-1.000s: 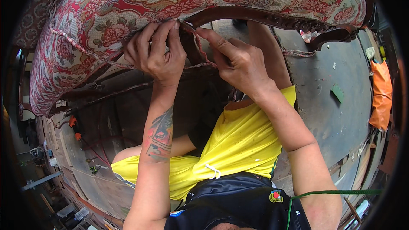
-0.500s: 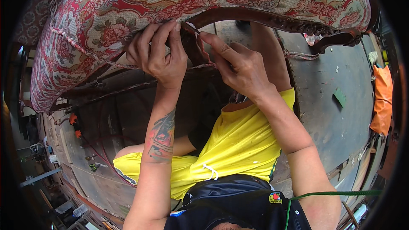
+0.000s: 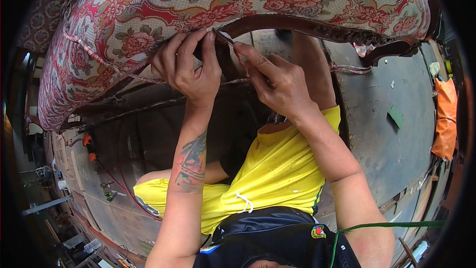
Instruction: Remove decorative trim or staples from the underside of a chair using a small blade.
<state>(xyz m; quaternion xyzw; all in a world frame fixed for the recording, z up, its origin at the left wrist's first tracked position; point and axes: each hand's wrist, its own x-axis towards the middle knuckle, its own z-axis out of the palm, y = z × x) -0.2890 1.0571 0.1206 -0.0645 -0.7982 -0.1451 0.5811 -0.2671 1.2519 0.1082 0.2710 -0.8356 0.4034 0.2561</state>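
While left hand pinches upholstery and right hand thin trim, the shirt's badge looks illegible.

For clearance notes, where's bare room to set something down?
On the flat grey floor, between the angular green scrap and the right forearm. Crowded: the edge of floral red fabric, with left hand, right hand and twisted pinkish cord.

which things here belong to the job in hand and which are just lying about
Seem part of the job:
floral upholstery, left hand at its lower edge
brown wooden frame
patterned cord
something too small to identify at right hand

Seem just lying about:
green scrap
orange sheeting, far right
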